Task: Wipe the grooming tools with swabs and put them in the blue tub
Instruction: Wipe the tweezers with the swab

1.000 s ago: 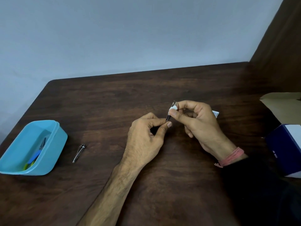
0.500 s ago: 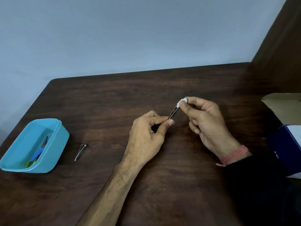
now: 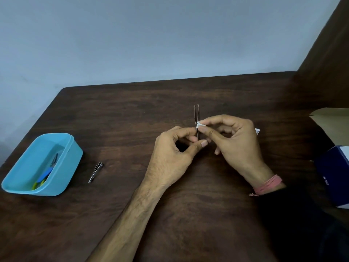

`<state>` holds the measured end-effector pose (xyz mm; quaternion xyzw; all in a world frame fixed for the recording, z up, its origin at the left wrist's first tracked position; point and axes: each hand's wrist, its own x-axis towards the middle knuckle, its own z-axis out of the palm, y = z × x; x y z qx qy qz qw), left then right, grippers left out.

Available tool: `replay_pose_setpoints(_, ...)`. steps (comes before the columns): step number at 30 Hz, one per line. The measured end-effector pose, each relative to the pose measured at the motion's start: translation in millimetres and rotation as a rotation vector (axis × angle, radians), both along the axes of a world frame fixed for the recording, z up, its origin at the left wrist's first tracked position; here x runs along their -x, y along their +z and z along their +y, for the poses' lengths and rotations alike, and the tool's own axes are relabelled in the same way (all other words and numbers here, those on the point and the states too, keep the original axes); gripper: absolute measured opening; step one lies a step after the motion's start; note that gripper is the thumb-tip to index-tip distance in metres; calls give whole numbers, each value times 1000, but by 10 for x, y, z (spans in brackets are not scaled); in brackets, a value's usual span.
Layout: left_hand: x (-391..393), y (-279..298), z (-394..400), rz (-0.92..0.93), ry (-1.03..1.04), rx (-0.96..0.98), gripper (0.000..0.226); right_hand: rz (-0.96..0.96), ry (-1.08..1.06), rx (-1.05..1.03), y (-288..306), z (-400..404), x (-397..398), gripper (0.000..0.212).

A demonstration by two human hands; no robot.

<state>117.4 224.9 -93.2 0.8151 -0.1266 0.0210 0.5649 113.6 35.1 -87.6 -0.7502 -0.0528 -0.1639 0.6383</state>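
Slim metal tweezers (image 3: 196, 115) stand upright over the middle of the table, their lower end pinched by my left hand (image 3: 173, 154). My right hand (image 3: 234, 142) pinches a small white swab (image 3: 199, 125) against the tweezers about halfway up. A silver nail clipper (image 3: 96, 172) lies on the table to the left. Further left stands the blue tub (image 3: 62, 178), holding a blue and yellow-green tool and a dark one.
A dark blue and white box (image 3: 334, 176) sits at the right edge, with an open cardboard flap (image 3: 332, 121) behind it. A bit of white wrapper (image 3: 257, 131) shows behind my right hand. The dark wooden table (image 3: 132, 110) ends at the pale wall.
The tweezers have turned from tilted right to upright. My right hand with the swab has slid from their tip down to their middle.
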Motion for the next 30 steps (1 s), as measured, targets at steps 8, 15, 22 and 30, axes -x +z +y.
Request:
replay_pose_setpoints(8, -14, -6, 21, 10, -35, 41, 36, -122, 47, 230, -38, 41, 22, 14)
replay_pose_setpoints(15, 25, 72, 18, 82, -43, 141, 26, -151, 76, 382, -89, 38, 3, 28)
replay_pose_setpoints(22, 43, 61, -9, 36, -14, 132, 21, -191, -60, 369, -48, 53, 45, 24)
replay_pose_setpoints(30, 40, 42, -18, 37, 12, 81, 21, -67, -82, 251, 32, 79, 86, 7)
